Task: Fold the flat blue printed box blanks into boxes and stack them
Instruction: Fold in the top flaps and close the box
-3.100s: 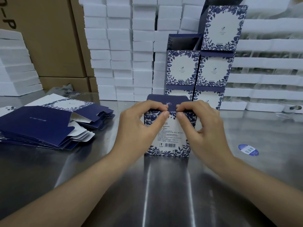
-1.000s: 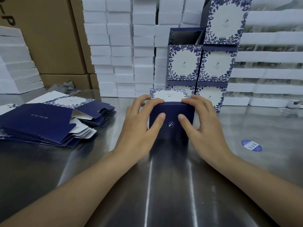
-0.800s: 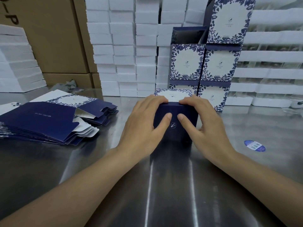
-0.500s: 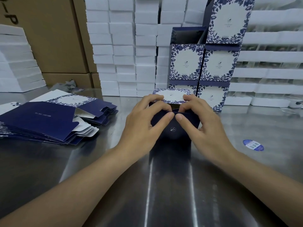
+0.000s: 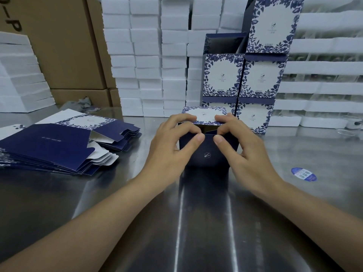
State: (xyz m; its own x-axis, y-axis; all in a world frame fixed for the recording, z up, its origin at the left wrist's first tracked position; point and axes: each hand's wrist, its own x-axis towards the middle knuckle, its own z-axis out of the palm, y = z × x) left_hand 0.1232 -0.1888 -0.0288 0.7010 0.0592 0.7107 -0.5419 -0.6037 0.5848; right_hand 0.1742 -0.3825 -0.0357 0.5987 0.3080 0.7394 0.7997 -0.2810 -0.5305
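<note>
Left hand (image 5: 172, 148) and right hand (image 5: 245, 152), seen from the head camera, both grasping the half-formed box (image 5: 206, 160). Each thumb presses flat on the upper part of the near face. The remaining fingers are curled over the top edge, and their tips sit at the mouth of the opening.

The box stands upright on the steel table (image 5: 196, 222), at centre, directly in front of the person. Its near face is plain dark navy with a small pale emblem at mid-height. The top is partly open, showing a dark interior between the two sets of fingers. Behind the opening, the lid panel (image 5: 204, 114) is white with a blue leaf-and-flower border.

To the left lie the flat blanks (image 5: 49, 146), fanned in a low pile. They are navy on the outside with white inner flaps, and one floral panel shows at the far edge of the pile.

Just behind the box, the finished boxes (image 5: 223, 75) stand in two columns, floral faces forward. The upper left one is open and turned sideways.

Background: white foam blocks (image 5: 149, 55) in stacked rows and brown cardboard cartons (image 5: 59, 46) at left. A blue oval label (image 5: 304, 174) lies on the table to the right of the hands.
</note>
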